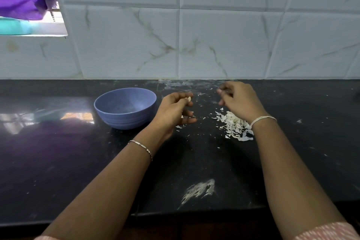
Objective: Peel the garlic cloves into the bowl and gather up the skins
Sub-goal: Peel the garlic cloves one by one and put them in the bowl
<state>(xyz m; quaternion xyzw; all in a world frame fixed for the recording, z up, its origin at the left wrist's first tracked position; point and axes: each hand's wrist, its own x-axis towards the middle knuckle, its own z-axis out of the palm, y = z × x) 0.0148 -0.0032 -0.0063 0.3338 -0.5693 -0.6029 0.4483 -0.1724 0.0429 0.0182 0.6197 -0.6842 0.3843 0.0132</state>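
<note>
Peeling step: left hand pinches garlic clove beside bowl; right hand, apart, curls over skins, grip unclear; clove likely bowl-bound next.

Blue bowl, white skins, black counter

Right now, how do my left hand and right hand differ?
The left hand pinches a pale clove; the right hand is blurred, fingers curled, and I cannot tell if it holds anything. The left hand is beside the bowl; the right hand is by the skins. The left hand's wrist has a metal bracelet; the right hand's, a white thread band. Both are over the counter.
</note>
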